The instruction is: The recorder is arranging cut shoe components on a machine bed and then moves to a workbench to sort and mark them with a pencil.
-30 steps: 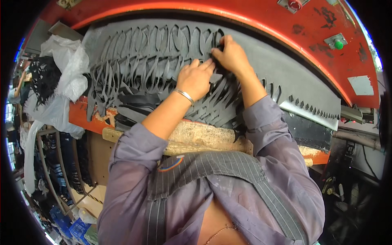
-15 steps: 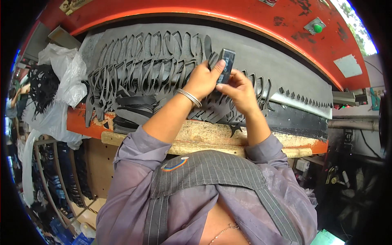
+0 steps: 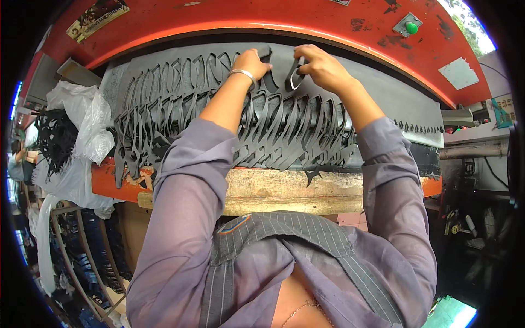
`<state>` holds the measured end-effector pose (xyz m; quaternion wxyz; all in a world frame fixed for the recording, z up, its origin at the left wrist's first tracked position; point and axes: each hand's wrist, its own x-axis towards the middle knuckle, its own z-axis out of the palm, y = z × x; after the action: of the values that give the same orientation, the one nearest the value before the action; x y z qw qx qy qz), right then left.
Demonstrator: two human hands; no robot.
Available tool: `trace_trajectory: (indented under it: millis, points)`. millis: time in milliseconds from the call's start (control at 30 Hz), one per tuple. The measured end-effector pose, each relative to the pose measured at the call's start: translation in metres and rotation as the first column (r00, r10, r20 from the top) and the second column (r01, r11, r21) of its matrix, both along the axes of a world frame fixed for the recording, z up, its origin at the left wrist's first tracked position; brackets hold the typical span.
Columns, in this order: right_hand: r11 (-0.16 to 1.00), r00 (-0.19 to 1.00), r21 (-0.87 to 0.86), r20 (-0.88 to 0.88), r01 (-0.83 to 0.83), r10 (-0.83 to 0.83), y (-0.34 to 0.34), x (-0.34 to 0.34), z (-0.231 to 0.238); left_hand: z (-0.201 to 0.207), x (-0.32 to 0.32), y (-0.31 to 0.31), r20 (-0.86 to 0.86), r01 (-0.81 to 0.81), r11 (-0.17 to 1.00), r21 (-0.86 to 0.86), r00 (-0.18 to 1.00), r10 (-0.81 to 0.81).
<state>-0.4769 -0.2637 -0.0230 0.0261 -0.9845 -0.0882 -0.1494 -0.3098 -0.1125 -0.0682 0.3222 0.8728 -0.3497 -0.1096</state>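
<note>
My right hand (image 3: pixel 324 66) grips a dark, narrow cutting die (image 3: pixel 292 78) with a pale shiny edge, tilted over the grey sheet (image 3: pixel 350 74) near its far edge. To its left, my left hand (image 3: pixel 252 64) is closed around a dark grey cut piece (image 3: pixel 265 53), partly hidden by the fingers. A long dark piece (image 3: pixel 269 82) lies just below that hand. Left of and in front of both hands, the sheet is cut through in rows, leaving a web of thin curved strips (image 3: pixel 273 117).
A red machine beam (image 3: pixel 229 15) with a green button (image 3: pixel 411 27) spans the far side. A worn wooden board (image 3: pixel 290 188) edges the near side. At the left hangs a clear plastic bag (image 3: pixel 82 117) beside black cut-out scrap (image 3: pixel 57 136).
Both hands have moved away from me and apart. The die, earlier between both hands, is now in the right hand alone over the sheet. My left hand has moved to a cut piece.
</note>
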Motion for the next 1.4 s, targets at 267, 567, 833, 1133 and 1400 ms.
trace_trajectory:
  millis: [267,567,833,1133,1400]
  points:
    - [0.933,0.995,0.356,-0.095,0.047,-0.014,-0.001,-0.003,-0.05,-0.008,0.0,-0.01,-0.004,0.061,0.962,0.265,0.998,-0.062]
    - [0.858,0.941,0.397,-0.226,0.325,-0.252,0.014,-0.008,-0.062,-0.019,0.011,0.032,-0.221,0.164,0.972,-0.17,0.955,-0.2]
    - [0.894,0.942,0.312,-0.203,0.322,-0.268,0.016,-0.011,-0.064,-0.017,-0.029,0.04,-0.513,0.028,0.791,-0.611,0.747,-0.423]
    - [0.892,0.94,0.315,-0.22,0.323,-0.262,0.017,-0.01,-0.059,0.039,0.013,0.092,-0.565,-0.404,0.409,-0.818,0.698,-0.441]
    - [0.938,0.98,0.31,-0.172,0.154,-0.104,0.007,0.006,-0.046,0.016,0.029,0.143,-0.66,-0.609,0.354,-0.71,0.401,-0.635]
